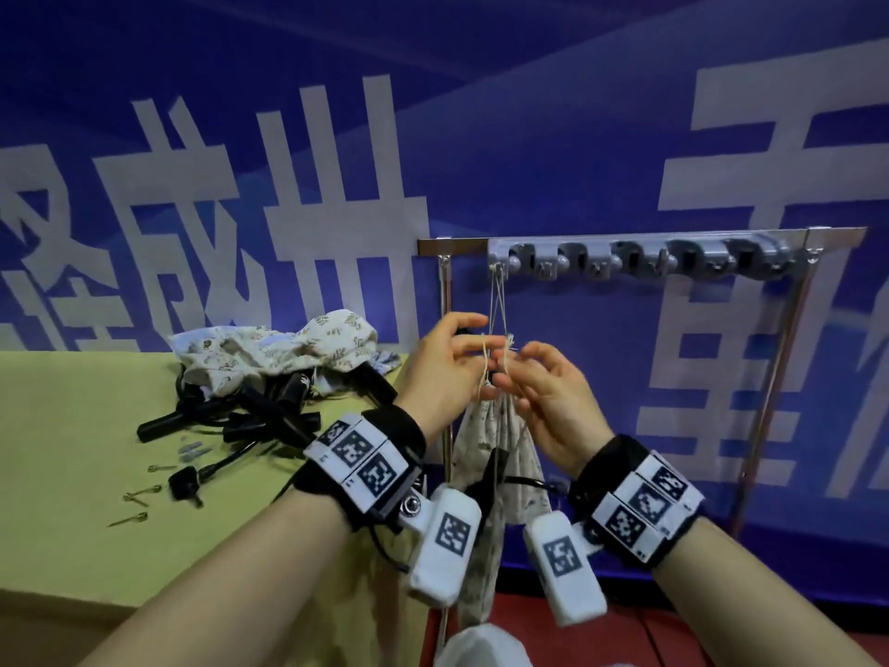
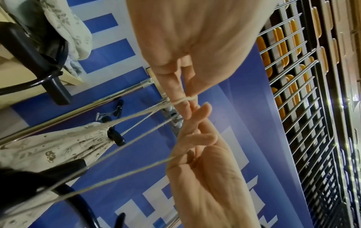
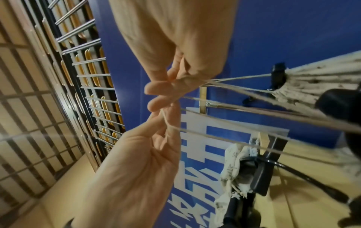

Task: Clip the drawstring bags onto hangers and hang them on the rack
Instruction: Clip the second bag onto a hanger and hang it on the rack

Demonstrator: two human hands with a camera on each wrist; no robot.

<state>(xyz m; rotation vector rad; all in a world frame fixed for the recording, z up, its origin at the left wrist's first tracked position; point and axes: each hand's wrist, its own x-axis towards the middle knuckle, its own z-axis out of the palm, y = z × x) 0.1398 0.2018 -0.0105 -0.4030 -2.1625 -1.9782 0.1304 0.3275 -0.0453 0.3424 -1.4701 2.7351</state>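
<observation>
bag (image 1: pixel 500 440) half hidden behind wrists, cords (image 1: pixel 496 300) looped on rack (image 1: pixel 640 257) hook, L hand (image 1: pixel 445 363) & R hand (image 1: pixel 543 392) pinched cords, bag contents unseen

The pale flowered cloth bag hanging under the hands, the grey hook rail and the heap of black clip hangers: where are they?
Pale flowered cloth bag (image 1: pixel 522 466): head view, right side of its hanging body.
Grey hook rail (image 1: pixel 640 258): head view, middle hooks.
Heap of black clip hangers (image 1: pixel 260 414): head view, middle of the heap.
</observation>
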